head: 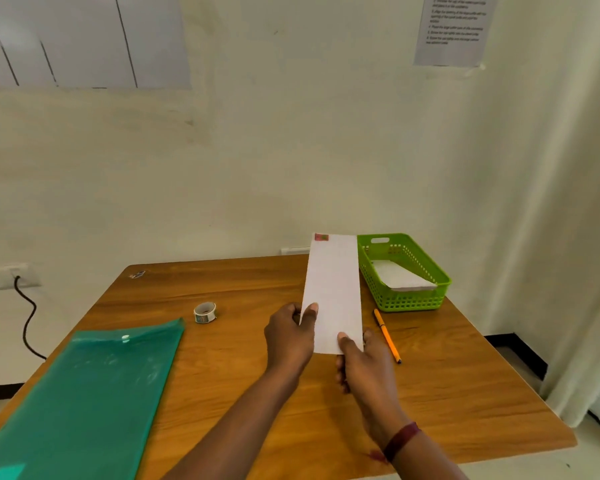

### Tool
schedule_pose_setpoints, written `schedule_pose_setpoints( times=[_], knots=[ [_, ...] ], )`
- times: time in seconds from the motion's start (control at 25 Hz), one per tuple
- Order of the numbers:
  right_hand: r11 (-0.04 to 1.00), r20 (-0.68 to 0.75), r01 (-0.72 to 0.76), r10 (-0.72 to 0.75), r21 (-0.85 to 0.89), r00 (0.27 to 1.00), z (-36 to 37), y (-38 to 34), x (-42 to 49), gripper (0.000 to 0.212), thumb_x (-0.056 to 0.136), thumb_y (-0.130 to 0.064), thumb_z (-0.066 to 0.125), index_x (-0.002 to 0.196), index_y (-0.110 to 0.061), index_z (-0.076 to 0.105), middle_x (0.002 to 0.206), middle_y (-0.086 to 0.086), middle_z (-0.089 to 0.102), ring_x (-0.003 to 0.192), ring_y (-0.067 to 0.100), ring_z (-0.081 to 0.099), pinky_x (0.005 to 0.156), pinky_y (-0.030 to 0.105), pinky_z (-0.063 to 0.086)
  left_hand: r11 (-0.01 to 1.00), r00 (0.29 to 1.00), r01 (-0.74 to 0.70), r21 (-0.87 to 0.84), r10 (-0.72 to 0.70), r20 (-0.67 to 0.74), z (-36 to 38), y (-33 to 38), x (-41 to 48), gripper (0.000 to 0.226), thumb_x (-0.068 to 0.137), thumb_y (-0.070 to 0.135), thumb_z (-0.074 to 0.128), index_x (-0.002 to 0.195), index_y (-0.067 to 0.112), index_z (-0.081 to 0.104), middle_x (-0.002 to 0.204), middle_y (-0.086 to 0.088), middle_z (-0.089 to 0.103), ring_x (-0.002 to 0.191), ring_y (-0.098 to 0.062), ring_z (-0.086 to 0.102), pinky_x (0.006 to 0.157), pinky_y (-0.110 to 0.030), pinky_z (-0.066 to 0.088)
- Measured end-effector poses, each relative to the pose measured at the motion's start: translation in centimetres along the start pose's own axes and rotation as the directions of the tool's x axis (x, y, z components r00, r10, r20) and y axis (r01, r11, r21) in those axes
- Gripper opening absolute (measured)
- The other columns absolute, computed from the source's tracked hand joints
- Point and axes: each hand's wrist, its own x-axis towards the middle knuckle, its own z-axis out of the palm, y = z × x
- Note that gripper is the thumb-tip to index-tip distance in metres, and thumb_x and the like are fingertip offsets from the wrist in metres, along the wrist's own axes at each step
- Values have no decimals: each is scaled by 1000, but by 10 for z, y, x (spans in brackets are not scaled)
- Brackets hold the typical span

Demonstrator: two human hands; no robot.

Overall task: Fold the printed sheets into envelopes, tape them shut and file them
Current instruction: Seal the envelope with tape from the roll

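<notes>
A cream wall [291, 161] backs the wooden table [229, 368]. Teal folder [84, 393] lies at eight o'clock, green basket [409, 301] at two. Left hand [290, 337] and right hand [366, 363] pinch the folded sheet [333, 289] above centre; pen [387, 336] at three, tape roll [205, 312] at ten.

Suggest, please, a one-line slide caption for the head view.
Left hand and right hand hold a folded sheet above the table, between tape roll and green basket.
</notes>
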Motion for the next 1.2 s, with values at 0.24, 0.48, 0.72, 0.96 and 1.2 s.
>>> schedule_pose_setpoints(
  times=[0.24,0.48,0.72,0.96,1.2],
  knots=[
    [970,-132,172,-196,-173,972,-76,-36,52,11,101,-23,49,107,-30,55,75,-1,61,59,11,55,48,24,44,916,854,287,-281,-111,509,44,35,22,39,83,6,75,119,10,61,95,-6,69,88,-21,69,63,-27,56],
    [920,-224,193,-279,-341,934,-126,-55,114,20,104,-23,42,118,-29,54,81,-2,63,65,14,56,54,28,44,870,749,419,-260,-170,641,108,69,56,55,76,-9,76,125,-1,52,118,-21,63,90,-28,69,63,-25,58],
    [873,-272,116,-271,-474,923,-155,-55,171,30,100,-18,50,125,-12,64,105,6,71,83,21,63,69,34,53,860,820,426,-282,-236,521,163,68,79,51,73,-11,78,116,-7,51,120,-25,57,82,-30,68,71,-34,62],
    [776,-271,80,-312,-626,910,-161,-41,205,37,89,-21,69,123,-8,66,112,9,70,97,25,65,85,38,55,914,885,352,-201,-256,388,188,54,96,50,70,-5,84,112,-5,57,119,-21,57,91,-30,67,66,-33,61],
    [673,-229,30,-293,-739,928,-161,-20,225,42,87,-33,71,122,-11,66,115,8,70,102,26,63,88,40,52,997,974,11,79,-29,226,200,33,101,58,67,21,90,117,4,65,99,-6,67,91,-19,66,81,-30,56]
  ],
)
